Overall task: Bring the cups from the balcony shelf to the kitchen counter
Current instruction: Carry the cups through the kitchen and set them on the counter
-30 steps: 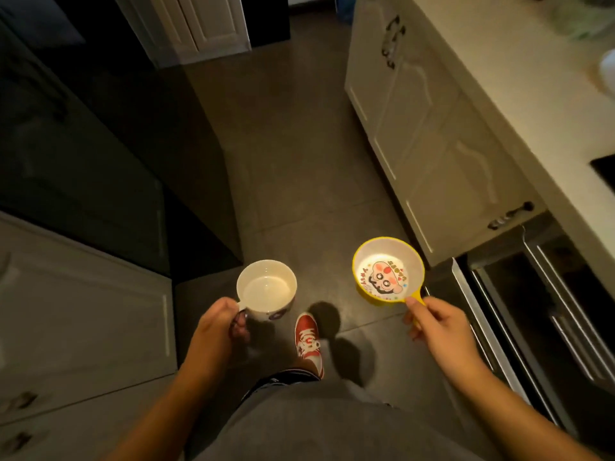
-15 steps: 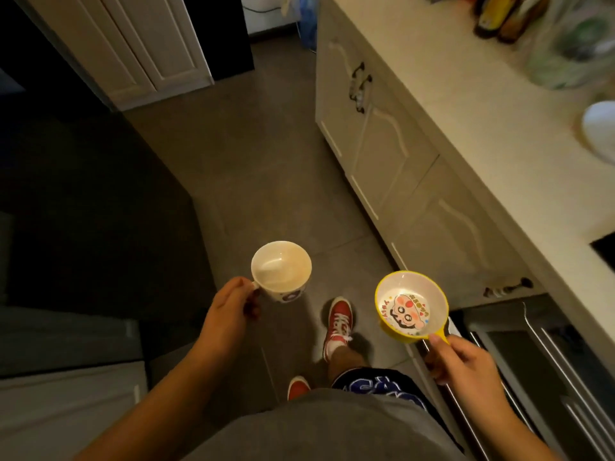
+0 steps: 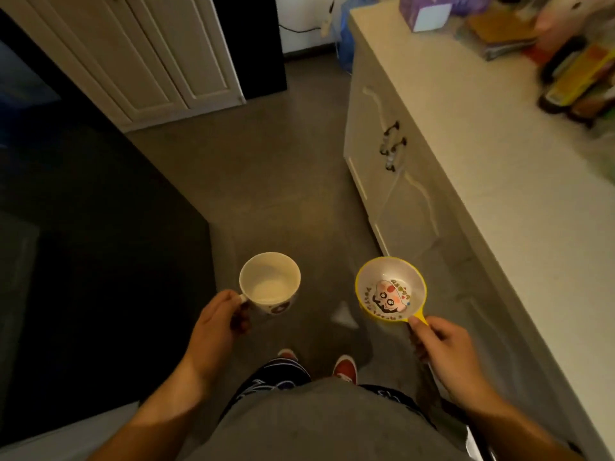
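Note:
A white mug [image 3: 269, 282] with a printed pattern low on its side hangs upright over the floor, and my left hand [image 3: 218, 322] grips its handle. To its right is a yellow cup [image 3: 390, 289] with a cartoon face printed inside. My right hand [image 3: 439, 344] pinches its short yellow handle. Both cups look empty and are held in front of my waist. The pale kitchen counter [image 3: 499, 154] runs along the right side, above and to the right of the yellow cup.
Blurred bottles and packets [image 3: 572, 78] and a purple box [image 3: 424, 11] crowd the counter's far end. Cream cabinet doors [image 3: 392, 168] with dark handles sit below the counter. A tall dark cabinet [image 3: 83, 244] stands at left, white doors [image 3: 159, 54] behind. Grey floor lies ahead.
I have walked forward along the counter; the oven and drawer at lower right have left the view and the counter's far end has come in. Both hands still carry their cups.

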